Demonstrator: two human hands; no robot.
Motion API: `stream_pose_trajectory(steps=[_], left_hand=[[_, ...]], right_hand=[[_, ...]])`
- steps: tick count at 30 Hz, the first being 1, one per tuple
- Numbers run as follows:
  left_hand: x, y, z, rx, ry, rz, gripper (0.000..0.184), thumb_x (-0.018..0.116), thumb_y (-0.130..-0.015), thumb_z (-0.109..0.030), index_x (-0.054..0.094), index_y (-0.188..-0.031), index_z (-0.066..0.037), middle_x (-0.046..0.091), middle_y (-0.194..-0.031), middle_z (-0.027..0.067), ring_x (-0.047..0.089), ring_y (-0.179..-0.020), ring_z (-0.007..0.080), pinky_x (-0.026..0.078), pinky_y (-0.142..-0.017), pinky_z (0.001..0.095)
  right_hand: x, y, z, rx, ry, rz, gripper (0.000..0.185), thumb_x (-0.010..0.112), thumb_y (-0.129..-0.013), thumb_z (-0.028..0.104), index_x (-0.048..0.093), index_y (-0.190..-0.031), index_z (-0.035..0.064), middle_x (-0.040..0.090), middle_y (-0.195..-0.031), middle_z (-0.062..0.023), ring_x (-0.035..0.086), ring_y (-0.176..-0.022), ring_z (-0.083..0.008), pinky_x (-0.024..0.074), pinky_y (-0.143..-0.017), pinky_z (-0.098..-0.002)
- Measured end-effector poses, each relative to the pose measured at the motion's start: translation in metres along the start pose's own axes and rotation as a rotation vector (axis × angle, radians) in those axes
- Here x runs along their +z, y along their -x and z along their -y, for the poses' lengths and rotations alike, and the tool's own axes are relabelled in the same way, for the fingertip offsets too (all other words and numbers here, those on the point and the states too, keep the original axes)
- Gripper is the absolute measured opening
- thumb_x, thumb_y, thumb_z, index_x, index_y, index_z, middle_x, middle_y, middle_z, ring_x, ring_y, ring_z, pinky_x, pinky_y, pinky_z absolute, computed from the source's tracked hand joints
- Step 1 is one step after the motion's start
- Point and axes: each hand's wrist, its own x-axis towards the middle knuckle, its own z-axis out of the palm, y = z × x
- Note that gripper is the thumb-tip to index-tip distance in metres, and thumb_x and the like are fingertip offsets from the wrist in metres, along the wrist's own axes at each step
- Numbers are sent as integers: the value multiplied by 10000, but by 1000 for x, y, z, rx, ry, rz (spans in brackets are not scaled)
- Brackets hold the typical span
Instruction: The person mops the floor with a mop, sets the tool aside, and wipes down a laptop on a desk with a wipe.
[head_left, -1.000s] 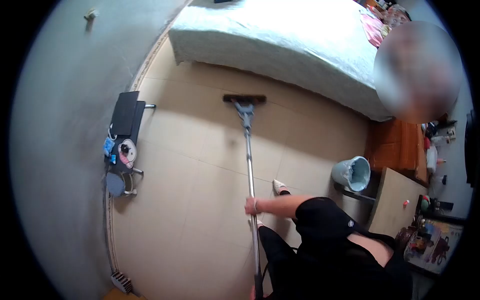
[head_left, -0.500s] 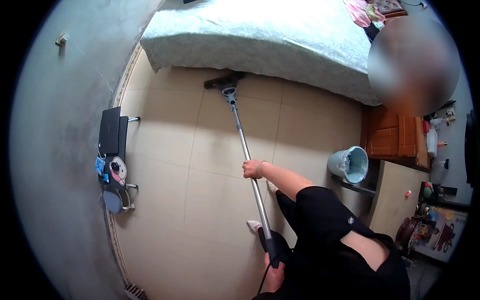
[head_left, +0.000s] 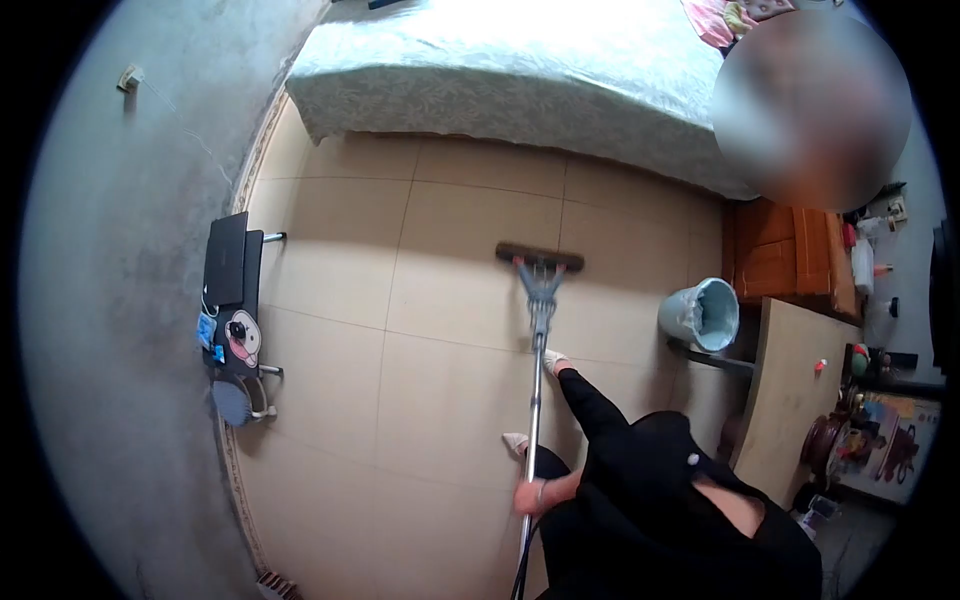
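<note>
My right hand (head_left: 531, 496), with a band at the wrist, is closed around the metal pole of a sponge mop (head_left: 536, 420). The pole slants up from the bottom edge to a grey forked bracket (head_left: 540, 295). A dark, wide sponge head (head_left: 540, 257) is on the tiled floor (head_left: 450, 400), apart from the bed. My left hand is out of sight below the frame. Both my feet, in light shoes, show beside the pole.
A bed with a pale cover (head_left: 500, 90) spans the top. A small black table (head_left: 238, 290) holds a laptop along the left wall. On the right are a lined bin (head_left: 700, 315), a wooden cabinet (head_left: 775, 250) and a desk (head_left: 800, 390). A blurred patch hides the upper right.
The mop head has come back from the bed's edge and right, now square to me. My right hand has drawn down toward my body with the pole. My left hand has left the view.
</note>
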Motion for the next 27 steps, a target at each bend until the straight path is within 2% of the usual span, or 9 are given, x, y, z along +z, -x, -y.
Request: stream_pose_trajectory(steps=[4, 8, 14, 15, 18, 22, 23, 25, 27], left_hand=[[-1, -14, -20, 18, 23, 36, 309, 585, -647, -74, 462, -929, -46, 523, -705, 87, 522, -674, 189, 411, -625, 281], [2, -11, -16, 2, 12, 99, 292, 588, -644, -73, 465, -907, -43, 521, -691, 79, 520, -660, 181, 411, -615, 278], [9, 5, 3, -64, -12, 219, 267, 593, -639, -72, 470, -874, -37, 517, -669, 68, 518, -639, 167, 411, -601, 273], [11, 4, 3, -60, -8, 243, 263, 594, -638, -72, 471, -869, -36, 517, -666, 66, 517, -636, 165, 411, -599, 273], [22, -4, -10, -48, 41, 309, 251, 596, -636, -71, 474, -852, -34, 515, -655, 60, 516, -626, 159, 411, -592, 270], [37, -13, -63, -182, 95, 348, 189, 613, -615, -69, 460, -719, -34, 487, -601, 23, 483, -561, 99, 393, -538, 241], [37, -14, -47, -187, 86, 347, 189, 613, -615, -69, 460, -719, -34, 487, -601, 23, 483, -561, 99, 393, -538, 241], [36, -25, -2, 88, -128, 323, 189, 616, -589, -49, 479, -717, -28, 482, -577, 36, 475, -509, 114, 388, -497, 243], [29, -15, -8, 89, -197, 280, 190, 612, -595, -55, 481, -729, -27, 484, -585, 46, 477, -518, 125, 388, -502, 250]], right_hand=[[-15, -11, 48, -126, -123, -26, 80, 570, -602, 133, 557, -677, 108, 551, -636, -45, 545, -641, -200, 434, -560, -318], [-39, -7, 32, -127, -96, -52, 83, 574, -609, 128, 567, -688, 105, 562, -653, -41, 551, -656, -195, 440, -566, -311], [-67, 32, -80, 35, 61, -82, 88, 579, -619, 120, 581, -705, 100, 580, -679, -36, 561, -679, -188, 449, -575, -301], [-79, 45, -108, 41, 89, -121, 60, 581, -563, 110, 568, -618, 130, 579, -686, -56, 565, -665, -225, 456, -534, -333], [-116, 75, -168, 198, 146, 66, 90, 581, -554, 108, 571, -638, 138, 577, -677, -40, 562, -674, -216, 453, -575, -321], [-116, 103, -207, 246, 163, -10, 101, 575, -552, 101, 572, -650, 129, 577, -685, -49, 558, -694, -214, 444, -632, -316], [-111, 104, -205, 245, 154, -16, 101, 575, -552, 101, 572, -650, 129, 577, -685, -49, 558, -694, -214, 444, -632, -316], [-103, 103, -198, 272, 211, -59, 101, 573, -551, 104, 569, -650, 123, 575, -681, -53, 557, -691, -212, 436, -653, -315], [-94, 102, -177, 244, 182, -116, 84, 553, -575, 128, 580, -654, 122, 582, -692, -57, 561, -698, -223, 447, -619, -317]])
